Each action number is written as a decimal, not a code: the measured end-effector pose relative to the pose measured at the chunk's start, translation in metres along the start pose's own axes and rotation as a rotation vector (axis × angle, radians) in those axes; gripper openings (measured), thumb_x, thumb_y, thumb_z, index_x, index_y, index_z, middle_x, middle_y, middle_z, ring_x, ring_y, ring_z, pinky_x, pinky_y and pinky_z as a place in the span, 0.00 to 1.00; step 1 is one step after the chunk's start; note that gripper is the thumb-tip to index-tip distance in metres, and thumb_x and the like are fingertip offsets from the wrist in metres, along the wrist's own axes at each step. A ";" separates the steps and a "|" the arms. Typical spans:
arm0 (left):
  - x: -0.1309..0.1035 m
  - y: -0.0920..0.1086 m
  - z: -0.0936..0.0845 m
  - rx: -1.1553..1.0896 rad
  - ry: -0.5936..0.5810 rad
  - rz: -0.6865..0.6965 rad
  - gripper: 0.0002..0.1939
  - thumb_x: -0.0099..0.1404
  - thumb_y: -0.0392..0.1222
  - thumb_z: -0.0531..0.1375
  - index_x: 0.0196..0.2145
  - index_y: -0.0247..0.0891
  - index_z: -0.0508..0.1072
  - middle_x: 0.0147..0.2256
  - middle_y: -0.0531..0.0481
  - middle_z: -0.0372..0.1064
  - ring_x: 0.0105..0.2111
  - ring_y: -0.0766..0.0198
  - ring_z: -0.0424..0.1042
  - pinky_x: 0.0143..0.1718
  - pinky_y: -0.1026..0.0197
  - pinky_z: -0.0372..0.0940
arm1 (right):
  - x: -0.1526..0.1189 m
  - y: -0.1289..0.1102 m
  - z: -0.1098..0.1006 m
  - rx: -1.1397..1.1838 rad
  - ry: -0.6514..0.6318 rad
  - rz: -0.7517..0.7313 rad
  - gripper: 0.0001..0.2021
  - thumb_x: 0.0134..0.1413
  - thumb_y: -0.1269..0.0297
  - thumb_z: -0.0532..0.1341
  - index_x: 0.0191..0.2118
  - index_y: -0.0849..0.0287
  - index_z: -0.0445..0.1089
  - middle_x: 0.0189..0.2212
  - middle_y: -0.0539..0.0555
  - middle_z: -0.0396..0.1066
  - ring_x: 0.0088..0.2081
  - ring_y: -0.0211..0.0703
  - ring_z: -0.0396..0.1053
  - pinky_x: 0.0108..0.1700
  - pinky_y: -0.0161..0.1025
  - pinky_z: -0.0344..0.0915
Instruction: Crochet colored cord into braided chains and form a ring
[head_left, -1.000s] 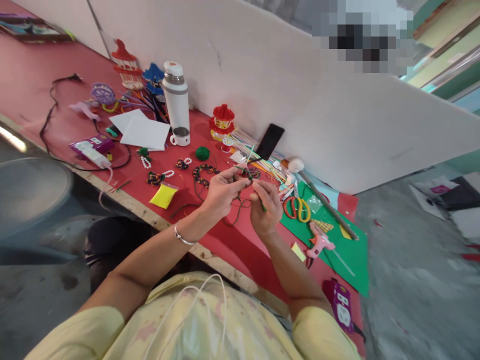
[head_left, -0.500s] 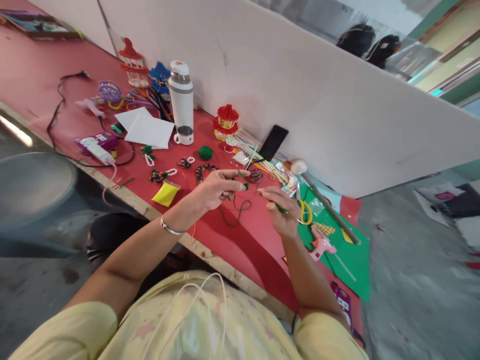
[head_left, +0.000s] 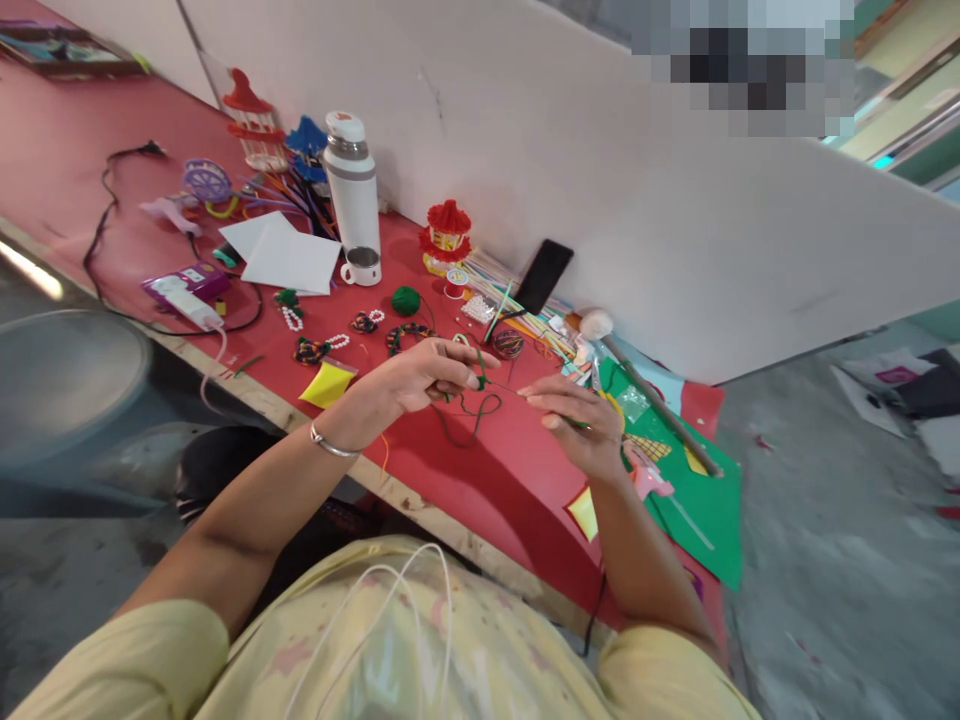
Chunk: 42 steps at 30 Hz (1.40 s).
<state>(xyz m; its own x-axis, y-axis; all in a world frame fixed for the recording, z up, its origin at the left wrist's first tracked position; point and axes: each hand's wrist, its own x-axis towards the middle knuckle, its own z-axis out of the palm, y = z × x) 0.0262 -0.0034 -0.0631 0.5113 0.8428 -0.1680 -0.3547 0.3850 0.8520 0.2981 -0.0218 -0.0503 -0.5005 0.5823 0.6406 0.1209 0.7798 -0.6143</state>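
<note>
My left hand [head_left: 424, 378] pinches a small piece of dark green crochet work [head_left: 482, 382], with green yarn running over its fingers. A loose loop of dark green yarn [head_left: 459, 443] hangs below it over the red table. My right hand [head_left: 583, 418] is closed around a slim crochet hook [head_left: 578, 425], partly hidden by the fingers. A thin line spans from the hook's tip side to the green work; whether it is shaft or yarn is hard to tell. Behind my left hand lie a green yarn ball [head_left: 406, 301] and a multicoloured braided ring [head_left: 405, 338].
A white flask [head_left: 352, 205] and white papers [head_left: 292, 262] stand behind. Beaded pieces [head_left: 309, 350] and a yellow packet [head_left: 327, 384] lie at left. A phone [head_left: 545, 275] leans at the wall. A stick [head_left: 660, 405] and pink glue gun [head_left: 651, 475] rest on green sheet [head_left: 720, 530].
My right hand has turned and moved slightly right, and a thin line now stretches between it and the green work. The work has shifted slightly left and down. The view has moved a little.
</note>
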 end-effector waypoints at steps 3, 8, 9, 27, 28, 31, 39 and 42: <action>0.000 0.000 0.003 0.041 -0.003 -0.010 0.19 0.48 0.34 0.73 0.41 0.33 0.86 0.21 0.54 0.67 0.17 0.77 0.52 0.18 0.68 0.43 | -0.001 -0.001 -0.001 0.081 0.021 0.051 0.11 0.64 0.60 0.67 0.50 0.43 0.81 0.44 0.53 0.84 0.44 0.47 0.81 0.49 0.47 0.77; 0.001 0.004 0.013 0.062 0.012 -0.017 0.20 0.47 0.37 0.76 0.41 0.35 0.86 0.23 0.54 0.68 0.18 0.76 0.60 0.17 0.69 0.44 | -0.003 -0.001 0.009 0.150 0.146 0.170 0.09 0.65 0.57 0.66 0.47 0.43 0.83 0.43 0.52 0.85 0.46 0.48 0.81 0.51 0.49 0.77; 0.001 0.004 0.014 0.064 0.012 -0.016 0.20 0.47 0.37 0.76 0.41 0.35 0.86 0.23 0.54 0.68 0.18 0.76 0.60 0.17 0.70 0.44 | -0.004 0.000 0.011 0.154 0.167 0.189 0.08 0.65 0.57 0.66 0.46 0.43 0.83 0.43 0.52 0.85 0.46 0.48 0.81 0.51 0.49 0.77; 0.008 -0.016 0.039 0.164 0.289 0.358 0.24 0.47 0.35 0.76 0.45 0.33 0.84 0.26 0.53 0.74 0.22 0.73 0.66 0.21 0.69 0.58 | 0.000 0.012 0.060 0.815 0.569 0.610 0.14 0.53 0.47 0.73 0.40 0.49 0.82 0.34 0.49 0.84 0.35 0.40 0.81 0.49 0.47 0.80; 0.009 -0.018 0.039 0.178 0.308 0.400 0.24 0.47 0.35 0.76 0.45 0.33 0.84 0.26 0.53 0.75 0.23 0.72 0.68 0.24 0.69 0.61 | -0.001 0.015 0.060 0.760 0.560 0.586 0.14 0.53 0.47 0.73 0.40 0.49 0.81 0.34 0.49 0.84 0.36 0.42 0.81 0.49 0.48 0.80; 0.010 -0.022 0.040 0.209 0.356 0.450 0.25 0.48 0.36 0.75 0.46 0.33 0.84 0.26 0.53 0.75 0.25 0.70 0.70 0.28 0.67 0.66 | -0.004 0.018 0.058 0.551 0.522 0.485 0.12 0.58 0.48 0.70 0.40 0.49 0.82 0.36 0.51 0.84 0.41 0.47 0.82 0.48 0.50 0.81; 0.008 -0.025 0.042 0.257 0.352 0.473 0.26 0.50 0.36 0.74 0.49 0.32 0.84 0.26 0.52 0.76 0.27 0.68 0.72 0.30 0.67 0.67 | 0.000 -0.002 0.045 0.024 0.309 0.202 0.07 0.58 0.60 0.72 0.43 0.49 0.82 0.46 0.55 0.82 0.48 0.47 0.80 0.53 0.48 0.77; 0.007 -0.024 0.045 0.209 0.307 0.441 0.25 0.48 0.36 0.75 0.47 0.32 0.84 0.25 0.52 0.76 0.26 0.68 0.73 0.30 0.67 0.67 | 0.001 -0.002 0.045 -0.092 0.317 0.076 0.11 0.54 0.68 0.74 0.43 0.48 0.81 0.41 0.53 0.83 0.43 0.44 0.80 0.49 0.44 0.77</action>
<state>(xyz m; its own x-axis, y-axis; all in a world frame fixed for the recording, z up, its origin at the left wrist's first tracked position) 0.0733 -0.0234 -0.0628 0.0881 0.9893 0.1162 -0.3046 -0.0843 0.9487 0.2584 -0.0331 -0.0687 -0.1974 0.6704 0.7152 0.2320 0.7408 -0.6304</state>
